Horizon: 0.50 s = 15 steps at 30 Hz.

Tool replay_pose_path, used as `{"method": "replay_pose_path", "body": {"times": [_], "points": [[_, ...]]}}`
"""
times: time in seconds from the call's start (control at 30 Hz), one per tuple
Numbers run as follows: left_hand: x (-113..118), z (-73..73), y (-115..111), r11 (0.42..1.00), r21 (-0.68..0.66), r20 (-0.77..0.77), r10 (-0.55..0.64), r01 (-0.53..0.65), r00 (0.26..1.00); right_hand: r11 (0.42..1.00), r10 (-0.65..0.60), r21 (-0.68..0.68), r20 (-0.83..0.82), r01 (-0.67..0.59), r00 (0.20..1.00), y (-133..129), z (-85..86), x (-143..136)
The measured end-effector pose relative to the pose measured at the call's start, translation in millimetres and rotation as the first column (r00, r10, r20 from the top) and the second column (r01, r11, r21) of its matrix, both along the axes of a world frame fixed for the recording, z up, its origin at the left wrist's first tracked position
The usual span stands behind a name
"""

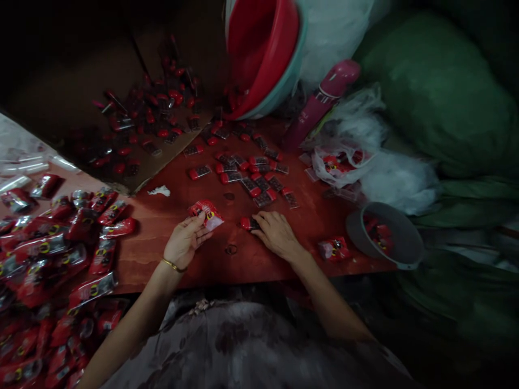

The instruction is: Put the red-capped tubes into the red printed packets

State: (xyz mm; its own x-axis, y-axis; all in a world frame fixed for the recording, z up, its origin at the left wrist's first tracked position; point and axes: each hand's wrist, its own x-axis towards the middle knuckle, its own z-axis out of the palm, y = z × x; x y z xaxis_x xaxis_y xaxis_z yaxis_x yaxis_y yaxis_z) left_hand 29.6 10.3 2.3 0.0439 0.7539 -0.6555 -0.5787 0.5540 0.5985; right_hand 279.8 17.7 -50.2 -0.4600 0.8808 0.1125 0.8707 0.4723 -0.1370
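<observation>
My left hand [187, 237], with a gold bangle at the wrist, pinches a red printed plastic packet [208, 215] above the middle of the red table. To its right, my right hand [275, 233] has its fingers closed on a small red-capped clear case [248, 223] at the table surface. The packet and the case are apart. Behind my hands lie several more red-capped cases [263, 181] with dark contents. A dark ring-shaped bit [231, 249] rests on the table between my hands.
Filled red packets [60, 237] are heaped at the left. A cardboard box [162, 162] holds more cases. Red basin [263, 54], pink flask [320, 102] and plastic bags [348, 156] stand behind. One packet [334, 248] and a grey bowl [354, 232] are at the right.
</observation>
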Motion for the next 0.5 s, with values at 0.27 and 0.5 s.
{"method": "replay_pose_path", "body": {"times": [0.27,0.5], "points": [[4,0.4,-3,0.999,0.038,-0.011,-0.029,0.030,1.000,0.954,-0.149,-0.300,-0.509,-0.013,0.848,-25,19.4,-28],[9,-2.3,-6,0.995,0.089,-0.108,-0.024,0.034,0.994,0.861,-0.262,-0.483,-0.691,-0.161,0.674,-45,49.9,-56]]}}
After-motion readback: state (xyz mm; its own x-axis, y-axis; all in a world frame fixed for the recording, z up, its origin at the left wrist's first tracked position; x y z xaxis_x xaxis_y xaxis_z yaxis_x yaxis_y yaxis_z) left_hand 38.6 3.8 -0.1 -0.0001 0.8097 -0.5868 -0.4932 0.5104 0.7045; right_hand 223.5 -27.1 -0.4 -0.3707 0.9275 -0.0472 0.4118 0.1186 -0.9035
